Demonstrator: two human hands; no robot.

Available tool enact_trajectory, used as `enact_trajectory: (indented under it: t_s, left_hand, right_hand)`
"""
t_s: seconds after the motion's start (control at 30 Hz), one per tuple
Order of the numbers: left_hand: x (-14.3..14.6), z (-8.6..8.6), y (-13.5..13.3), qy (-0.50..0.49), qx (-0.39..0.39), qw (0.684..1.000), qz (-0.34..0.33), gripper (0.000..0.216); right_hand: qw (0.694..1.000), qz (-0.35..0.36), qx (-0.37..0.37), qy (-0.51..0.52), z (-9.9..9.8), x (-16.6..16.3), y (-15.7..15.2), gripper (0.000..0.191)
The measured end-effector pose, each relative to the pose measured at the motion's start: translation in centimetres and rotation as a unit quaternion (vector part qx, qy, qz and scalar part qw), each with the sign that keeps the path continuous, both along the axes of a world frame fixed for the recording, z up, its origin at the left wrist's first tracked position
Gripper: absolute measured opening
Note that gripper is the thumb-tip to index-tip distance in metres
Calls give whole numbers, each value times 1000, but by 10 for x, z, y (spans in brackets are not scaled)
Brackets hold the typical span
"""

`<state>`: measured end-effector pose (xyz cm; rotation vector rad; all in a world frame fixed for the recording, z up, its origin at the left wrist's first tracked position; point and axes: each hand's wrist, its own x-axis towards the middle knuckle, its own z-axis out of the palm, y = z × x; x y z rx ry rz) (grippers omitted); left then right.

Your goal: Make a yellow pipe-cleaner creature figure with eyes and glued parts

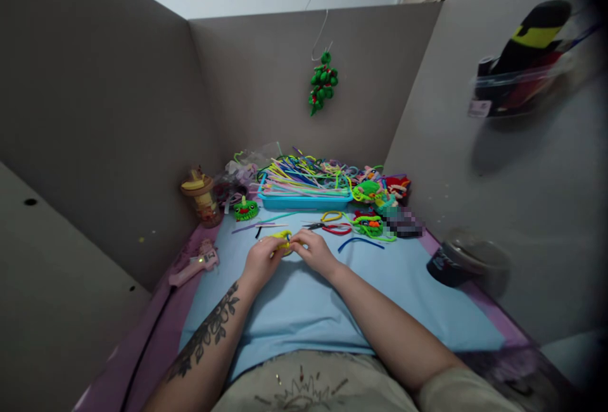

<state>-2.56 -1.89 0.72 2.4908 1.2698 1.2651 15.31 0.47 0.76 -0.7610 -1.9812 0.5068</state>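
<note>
Over the light blue cloth (294,292), both hands meet at a small yellow pipe-cleaner piece (282,235) with a bit of blue on it. My left hand (264,256) pinches it from the left, fingers closed. From the right, my right hand (312,250) grips its edge between thumb and fingertips. Part of the piece is hidden behind the fingers. Just beyond lie pliers with red handles (337,229) and a yellow-handled tool (331,216). A dark blue pipe cleaner (361,240) rests right of my right hand.
A blue tray (304,202) heaped with pipe cleaners stands at the back. Green figures (246,209) sit to its left and right. A lidded cup (202,200) and pink glue gun (194,267) are at left, a dark jar (449,264) at right. Grey panels enclose the table.
</note>
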Motion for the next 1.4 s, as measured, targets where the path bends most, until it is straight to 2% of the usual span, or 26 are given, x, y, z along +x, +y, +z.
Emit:
enact_trajectory:
  t_s: [0.13, 0.23, 0.4, 0.6, 0.87, 1.0, 1.13, 1.4]
  left_hand:
    - [2, 1, -1, 5, 9, 1000, 7, 21]
    - [2, 4, -4, 8, 17, 1000, 13, 17]
    - [1, 7, -6, 13, 14, 1000, 21, 15]
    - [-1, 3, -2, 4, 13, 1000, 16, 15]
    - [-3, 0, -1, 36, 46, 998, 26, 14]
    - [-1, 3, -4, 63, 73, 995, 33, 13]
    - [0, 4, -4, 50, 78, 995, 26, 15]
    - [0, 8, -7, 15, 36, 999, 29, 14]
  right_hand:
    - [996, -1, -88, 31, 0, -3, -3, 8]
    - [990, 26, -129, 50, 0, -4, -5, 11]
    - [994, 37, -83, 61, 5, -4, -6, 13]
    - [998, 28, -8, 49, 6, -1, -4, 11]
    - [998, 21, 59, -9, 3, -1, -3, 12]
    - [998, 20, 55, -20, 4, -1, -3, 10]
    - [999, 16, 30, 6, 4, -3, -4, 8]
    - [999, 32, -18, 32, 7, -1, -7, 11]
